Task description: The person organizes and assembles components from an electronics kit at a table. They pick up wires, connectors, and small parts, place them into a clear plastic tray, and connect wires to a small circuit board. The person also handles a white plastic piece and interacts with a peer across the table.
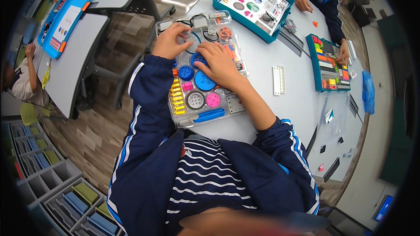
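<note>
A clear plastic parts tray [183,121] lies at the table's edge in front of me, its compartments filled with colourful building parts. My left hand [172,40] is over its far left part, thumb and fingers curved but apart, beside a thin dark teal band [199,37]. Fingers stretched, my right hand [222,66] lies across the middle of the tray and partly covers the blue wheels [204,81]. Around them sit a blue gear [186,73], a grey-rimmed wheel [195,100], a pink disc [213,100], yellow pieces [177,97] and orange bands [225,34].
A teal box lid with a picture sheet [253,6] is beyond the tray. White perforated plates [278,80] lie to its right. Across the table, another person's hand [343,53] reaches into a teal box of blocks [318,78]. Grey storage trays [48,179] stand at lower left.
</note>
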Demonstrator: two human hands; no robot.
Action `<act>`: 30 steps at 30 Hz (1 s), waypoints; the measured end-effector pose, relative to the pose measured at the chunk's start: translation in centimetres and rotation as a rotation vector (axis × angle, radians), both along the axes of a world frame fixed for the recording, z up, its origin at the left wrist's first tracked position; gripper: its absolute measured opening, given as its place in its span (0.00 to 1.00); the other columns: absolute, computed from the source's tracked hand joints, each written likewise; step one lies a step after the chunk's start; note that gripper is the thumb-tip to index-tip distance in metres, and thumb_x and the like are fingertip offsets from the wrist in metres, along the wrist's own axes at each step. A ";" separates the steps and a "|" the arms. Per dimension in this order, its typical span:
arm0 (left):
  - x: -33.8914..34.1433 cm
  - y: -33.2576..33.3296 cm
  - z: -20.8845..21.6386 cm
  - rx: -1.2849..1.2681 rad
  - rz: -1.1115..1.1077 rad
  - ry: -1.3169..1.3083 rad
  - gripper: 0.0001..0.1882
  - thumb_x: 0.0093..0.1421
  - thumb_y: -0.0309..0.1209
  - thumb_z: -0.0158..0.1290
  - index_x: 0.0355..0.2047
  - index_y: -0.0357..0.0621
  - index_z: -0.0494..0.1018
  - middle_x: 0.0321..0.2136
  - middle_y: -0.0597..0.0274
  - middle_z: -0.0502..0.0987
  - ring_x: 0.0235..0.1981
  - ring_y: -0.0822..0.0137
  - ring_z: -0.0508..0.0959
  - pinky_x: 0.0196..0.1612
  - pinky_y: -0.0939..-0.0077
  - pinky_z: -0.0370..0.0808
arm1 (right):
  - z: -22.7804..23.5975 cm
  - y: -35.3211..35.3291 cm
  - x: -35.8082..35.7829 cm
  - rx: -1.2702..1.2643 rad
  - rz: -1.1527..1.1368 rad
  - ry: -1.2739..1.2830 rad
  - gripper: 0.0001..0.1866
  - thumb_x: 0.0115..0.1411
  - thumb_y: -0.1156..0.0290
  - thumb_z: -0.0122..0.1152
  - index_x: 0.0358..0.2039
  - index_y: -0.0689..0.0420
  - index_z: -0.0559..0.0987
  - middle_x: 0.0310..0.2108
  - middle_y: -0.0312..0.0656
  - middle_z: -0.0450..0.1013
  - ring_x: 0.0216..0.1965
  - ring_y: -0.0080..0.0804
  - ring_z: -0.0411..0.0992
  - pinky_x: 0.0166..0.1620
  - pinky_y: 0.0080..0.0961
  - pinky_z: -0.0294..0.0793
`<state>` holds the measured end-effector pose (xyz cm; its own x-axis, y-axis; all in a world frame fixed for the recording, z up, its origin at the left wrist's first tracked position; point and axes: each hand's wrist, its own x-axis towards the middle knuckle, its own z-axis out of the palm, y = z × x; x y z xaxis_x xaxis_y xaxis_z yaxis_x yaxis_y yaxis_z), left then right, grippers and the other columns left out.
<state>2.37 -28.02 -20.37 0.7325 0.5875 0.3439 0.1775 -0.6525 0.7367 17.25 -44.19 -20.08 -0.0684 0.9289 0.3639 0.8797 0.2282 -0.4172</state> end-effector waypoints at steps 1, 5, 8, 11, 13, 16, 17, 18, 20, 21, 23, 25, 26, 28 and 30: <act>0.1 -0.1 0.1 0.018 0.006 0.010 0.22 0.50 0.27 0.65 0.47 0.49 0.78 0.46 0.65 0.77 0.39 0.72 0.83 0.36 0.80 0.75 | -0.1 0.0 0.0 -0.008 -0.007 0.000 0.21 0.62 0.61 0.59 0.51 0.58 0.73 0.54 0.48 0.69 0.60 0.47 0.64 0.65 0.46 0.55; 0.4 -0.5 0.2 0.058 0.044 0.034 0.23 0.49 0.27 0.64 0.48 0.50 0.77 0.44 0.65 0.76 0.38 0.70 0.83 0.37 0.78 0.76 | -0.4 0.0 -0.3 0.077 -0.015 -0.010 0.22 0.62 0.60 0.58 0.50 0.61 0.71 0.53 0.52 0.68 0.60 0.48 0.62 0.66 0.44 0.53; 0.7 -0.7 0.3 0.030 0.045 -0.021 0.25 0.48 0.26 0.64 0.49 0.48 0.77 0.43 0.62 0.75 0.36 0.67 0.82 0.41 0.73 0.78 | -0.5 -0.1 -0.3 0.054 -0.014 0.023 0.22 0.63 0.59 0.57 0.51 0.61 0.70 0.53 0.53 0.68 0.61 0.50 0.61 0.66 0.44 0.53; 0.8 -0.6 0.3 -0.011 0.004 -0.135 0.26 0.47 0.23 0.64 0.50 0.48 0.77 0.44 0.60 0.74 0.37 0.66 0.81 0.43 0.73 0.78 | -0.5 -0.1 -0.2 0.060 -0.011 0.011 0.23 0.63 0.58 0.57 0.52 0.61 0.70 0.54 0.53 0.67 0.61 0.49 0.61 0.66 0.44 0.53; 0.8 -0.7 0.3 -0.031 -0.009 -0.160 0.27 0.47 0.22 0.64 0.50 0.48 0.77 0.45 0.59 0.73 0.39 0.66 0.81 0.44 0.74 0.78 | -0.5 -0.1 -0.2 0.075 -0.009 0.012 0.24 0.63 0.57 0.58 0.52 0.62 0.70 0.54 0.53 0.67 0.61 0.50 0.61 0.66 0.44 0.54; 0.9 -0.5 0.1 -0.017 -0.068 -0.163 0.28 0.48 0.21 0.64 0.51 0.48 0.76 0.47 0.60 0.73 0.42 0.67 0.80 0.46 0.75 0.78 | -0.6 -0.1 -0.2 0.097 -0.016 0.034 0.26 0.62 0.57 0.59 0.53 0.63 0.71 0.54 0.53 0.67 0.61 0.51 0.61 0.65 0.44 0.56; 1.0 -0.5 0.0 -0.086 -0.082 -0.147 0.28 0.48 0.20 0.64 0.52 0.47 0.76 0.47 0.61 0.73 0.43 0.67 0.79 0.47 0.75 0.77 | -0.7 -0.1 -0.2 0.122 -0.019 0.042 0.26 0.61 0.57 0.60 0.53 0.63 0.71 0.54 0.53 0.67 0.61 0.51 0.61 0.65 0.44 0.57; 1.1 -0.5 -0.2 -0.141 -0.106 -0.149 0.29 0.48 0.19 0.64 0.52 0.47 0.75 0.47 0.61 0.73 0.44 0.67 0.79 0.48 0.75 0.77 | -0.8 -0.1 -0.2 0.107 -0.028 0.047 0.26 0.61 0.57 0.60 0.52 0.64 0.72 0.54 0.53 0.67 0.60 0.51 0.62 0.64 0.44 0.58; 1.4 -0.5 -0.5 -0.228 -0.145 -0.146 0.30 0.48 0.17 0.64 0.53 0.45 0.74 0.47 0.62 0.72 0.46 0.67 0.79 0.50 0.75 0.77 | -1.0 0.0 -0.1 0.114 -0.040 0.057 0.25 0.60 0.58 0.62 0.50 0.65 0.73 0.54 0.53 0.68 0.60 0.52 0.62 0.63 0.43 0.60; 1.4 -0.5 -0.6 -0.260 -0.159 -0.140 0.30 0.47 0.16 0.64 0.53 0.45 0.73 0.48 0.62 0.72 0.47 0.67 0.79 0.51 0.75 0.77 | -1.1 0.0 -0.1 0.109 -0.047 0.050 0.25 0.60 0.58 0.62 0.49 0.65 0.74 0.53 0.53 0.68 0.60 0.52 0.62 0.63 0.43 0.61; 1.5 -0.6 -0.8 -0.314 -0.164 -0.128 0.31 0.47 0.15 0.63 0.53 0.44 0.73 0.48 0.63 0.72 0.49 0.67 0.78 0.52 0.74 0.77 | -1.2 0.0 0.0 0.101 -0.059 0.041 0.24 0.59 0.58 0.62 0.48 0.65 0.75 0.52 0.53 0.69 0.60 0.52 0.63 0.62 0.42 0.62; 1.4 -0.6 -0.9 -0.362 -0.137 -0.107 0.30 0.47 0.14 0.63 0.53 0.44 0.72 0.49 0.63 0.71 0.50 0.67 0.78 0.53 0.73 0.77 | -1.2 0.0 0.0 0.114 -0.055 0.049 0.24 0.59 0.58 0.63 0.47 0.65 0.75 0.51 0.52 0.69 0.59 0.51 0.63 0.62 0.42 0.62; 1.4 -0.7 -0.9 -0.365 -0.136 -0.111 0.29 0.47 0.14 0.64 0.51 0.44 0.73 0.49 0.63 0.71 0.49 0.68 0.78 0.52 0.74 0.78 | -1.2 0.0 0.1 0.111 -0.051 0.055 0.24 0.59 0.58 0.63 0.47 0.65 0.75 0.51 0.52 0.69 0.59 0.51 0.64 0.62 0.41 0.62; 1.4 -0.7 -0.8 -0.332 -0.116 -0.104 0.29 0.47 0.15 0.64 0.50 0.44 0.73 0.48 0.64 0.71 0.49 0.68 0.78 0.51 0.74 0.78 | -1.2 0.0 0.1 0.119 -0.049 0.072 0.22 0.60 0.59 0.62 0.47 0.65 0.75 0.51 0.52 0.69 0.58 0.50 0.64 0.62 0.41 0.63; 1.5 -0.8 -0.8 -0.299 -0.098 -0.110 0.28 0.46 0.16 0.65 0.49 0.44 0.74 0.47 0.64 0.70 0.47 0.69 0.78 0.48 0.75 0.79 | -1.1 0.0 0.1 0.149 -0.047 0.102 0.21 0.60 0.61 0.62 0.46 0.65 0.75 0.50 0.51 0.70 0.57 0.49 0.65 0.60 0.40 0.64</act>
